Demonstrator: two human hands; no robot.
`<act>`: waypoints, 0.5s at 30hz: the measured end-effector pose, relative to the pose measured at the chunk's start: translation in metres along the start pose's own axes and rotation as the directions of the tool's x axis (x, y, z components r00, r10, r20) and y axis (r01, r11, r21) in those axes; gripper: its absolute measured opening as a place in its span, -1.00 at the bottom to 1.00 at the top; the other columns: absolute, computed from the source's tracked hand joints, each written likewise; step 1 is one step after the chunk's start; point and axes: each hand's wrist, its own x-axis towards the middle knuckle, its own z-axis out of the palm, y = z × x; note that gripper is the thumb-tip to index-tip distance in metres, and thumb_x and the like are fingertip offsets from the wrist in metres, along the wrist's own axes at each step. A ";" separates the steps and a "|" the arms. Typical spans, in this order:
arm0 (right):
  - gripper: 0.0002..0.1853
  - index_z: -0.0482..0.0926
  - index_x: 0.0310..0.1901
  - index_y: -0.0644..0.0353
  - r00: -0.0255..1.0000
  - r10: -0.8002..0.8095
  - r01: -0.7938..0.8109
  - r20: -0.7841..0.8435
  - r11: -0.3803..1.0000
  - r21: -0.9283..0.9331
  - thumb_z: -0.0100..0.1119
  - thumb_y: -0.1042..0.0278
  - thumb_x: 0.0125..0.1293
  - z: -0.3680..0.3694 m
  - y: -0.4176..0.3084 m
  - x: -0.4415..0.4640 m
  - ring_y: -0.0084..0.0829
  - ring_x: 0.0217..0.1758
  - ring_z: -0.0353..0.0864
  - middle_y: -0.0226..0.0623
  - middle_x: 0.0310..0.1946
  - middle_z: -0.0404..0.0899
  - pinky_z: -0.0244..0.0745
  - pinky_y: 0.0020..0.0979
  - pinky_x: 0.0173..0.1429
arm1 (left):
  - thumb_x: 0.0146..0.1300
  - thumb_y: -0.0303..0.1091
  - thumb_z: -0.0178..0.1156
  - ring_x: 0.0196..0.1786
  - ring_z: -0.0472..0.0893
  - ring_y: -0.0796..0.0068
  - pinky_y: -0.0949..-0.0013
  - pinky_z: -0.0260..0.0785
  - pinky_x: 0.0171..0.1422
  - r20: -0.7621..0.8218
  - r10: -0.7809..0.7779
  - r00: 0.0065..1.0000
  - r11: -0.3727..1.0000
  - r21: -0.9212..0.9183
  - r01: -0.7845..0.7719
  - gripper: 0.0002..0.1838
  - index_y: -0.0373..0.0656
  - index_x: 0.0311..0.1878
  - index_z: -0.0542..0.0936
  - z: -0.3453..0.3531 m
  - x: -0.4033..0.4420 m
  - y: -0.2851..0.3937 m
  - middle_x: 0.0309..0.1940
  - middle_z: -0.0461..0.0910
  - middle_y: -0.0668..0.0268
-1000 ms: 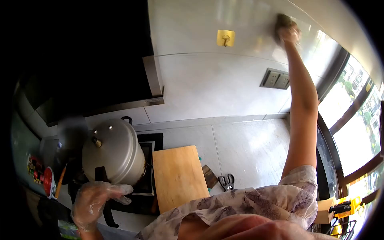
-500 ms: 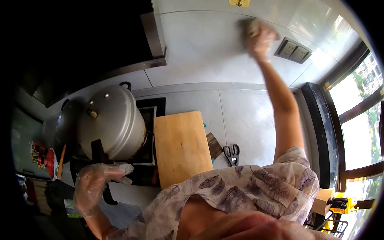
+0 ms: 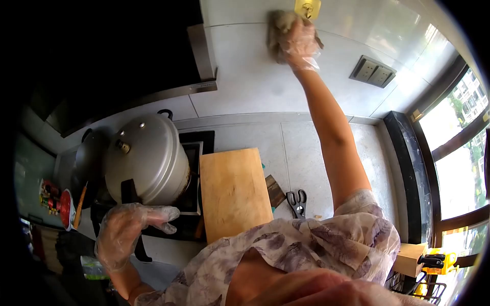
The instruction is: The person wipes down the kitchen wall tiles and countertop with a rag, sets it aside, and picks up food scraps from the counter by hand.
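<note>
My right hand (image 3: 300,43), in a clear plastic glove, presses a grey-brown cloth (image 3: 279,35) flat against the tiled wall (image 3: 245,66), just below a yellow hook plate (image 3: 308,8). Its fingers are wrapped over the cloth. At the lower left, my left hand (image 3: 132,227), also gloved, hovers by the front of the large silver pressure cooker (image 3: 148,158), near its black handle. The fingers of that hand are bent together towards the right, and nothing can be made out in them.
A wooden board (image 3: 236,191) lies beside the stove (image 3: 191,173). Right of it are a dark blade (image 3: 274,190) and black scissors (image 3: 296,204) on the counter. A wall socket (image 3: 373,71) sits near the window. A wok (image 3: 92,158) and a red bowl (image 3: 66,209) stand left.
My right hand has swept left and first down, then slightly up across the wall with the cloth, from beyond the socket to below the hook. My left hand stays near the cooker. The view has shifted.
</note>
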 end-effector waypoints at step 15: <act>-0.40 0.34 0.08 0.24 0.952 0.195 -0.173 0.234 0.979 -0.112 -0.06 -0.21 0.34 -0.038 -0.025 0.017 0.12 -0.06 0.60 0.12 -0.03 0.49 0.51 -0.02 -0.06 | 0.24 -0.58 0.16 -0.28 0.66 0.19 0.21 0.52 -0.07 -0.019 0.201 0.979 0.976 0.090 -0.198 -0.84 -0.29 -0.11 0.54 0.002 0.003 0.024 -0.28 0.67 0.12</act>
